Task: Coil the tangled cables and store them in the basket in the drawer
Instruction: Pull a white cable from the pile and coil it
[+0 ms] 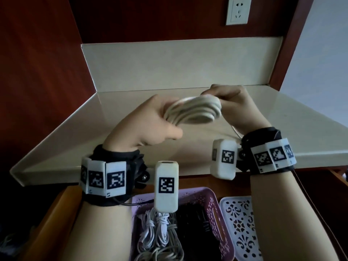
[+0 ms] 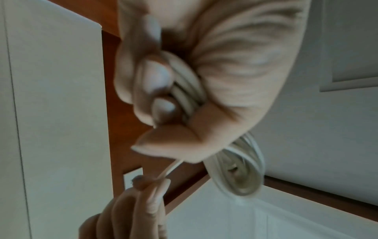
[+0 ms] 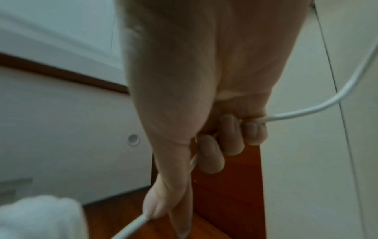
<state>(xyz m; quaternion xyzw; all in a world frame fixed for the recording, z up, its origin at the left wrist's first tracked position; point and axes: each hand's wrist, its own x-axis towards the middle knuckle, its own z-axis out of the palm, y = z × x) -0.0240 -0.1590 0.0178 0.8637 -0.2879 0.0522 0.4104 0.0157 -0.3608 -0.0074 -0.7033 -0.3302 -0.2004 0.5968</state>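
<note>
My left hand [image 1: 150, 121] grips one end of a coil of thick white cable [image 1: 194, 110], held above the cream countertop [image 1: 301, 132]. In the left wrist view the fingers [image 2: 159, 77] curl round the loops and the coil [image 2: 243, 169] hangs out beyond the palm. My right hand [image 1: 233, 106] pinches the cable's free strand at the coil's right end; in the right wrist view that strand [image 3: 306, 113] runs through the curled fingers [image 3: 231, 134] and trails off to the right. A purple basket [image 1: 207, 196] sits in the open drawer below, holding tied white cables [image 1: 160, 232] and dark ones [image 1: 195, 228].
A white perforated basket [image 1: 241, 228] lies beside the purple one in the wooden drawer [image 1: 58, 213]. A cream backsplash and red-brown wood panels enclose the counter. A wall socket [image 1: 239, 10] is up at the back. Loose cables lie on the floor at bottom left [image 1: 9, 243].
</note>
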